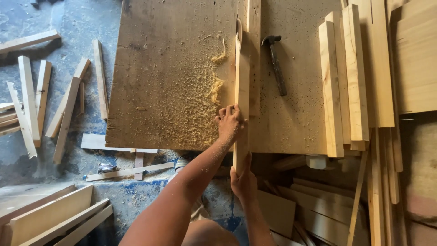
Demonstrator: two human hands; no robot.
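Observation:
A long pale wooden strip [241, 77] lies lengthwise on a wide brown work board [168, 68], its near end sticking out past the board's front edge. My left hand [229, 123] is closed around the strip near that edge. Below it, my right hand [243, 182] holds the overhanging near end. A second strip [254, 54] lies right against the first, on its right side. Just left of the strips is a pile of sawdust and shavings [200, 114].
A black-headed hammer [275, 64] lies on the board right of the strips. Several pale planks [346, 82] are stacked at the right. Wood offcuts [41, 105] lie scattered on the blue-grey floor at left, with more boards [54, 214] at bottom left and under the bench.

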